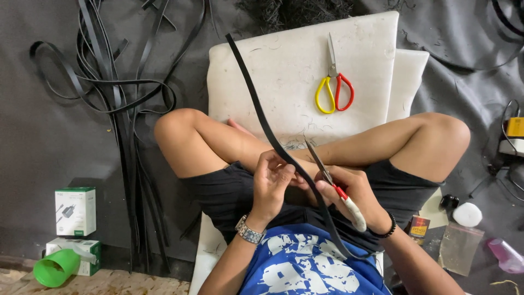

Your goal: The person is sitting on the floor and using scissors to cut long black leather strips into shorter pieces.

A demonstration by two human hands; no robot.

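Black and rubbery-looking, the strap (256, 87) is running from the white cushion (295, 60) down across the lap, and it is bending limply, so it is likely light, floppy and best gripped close to the cut. The left hand (271, 183) is pinching it between thumb and curled fingers. The right hand (357, 199) is closing around the scissors (327, 177), blades parted near the strap.

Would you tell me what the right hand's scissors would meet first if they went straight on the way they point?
Probably the black strip held by the left hand: the scissors in the right hand point up-left, close to it. Depth is unclear.
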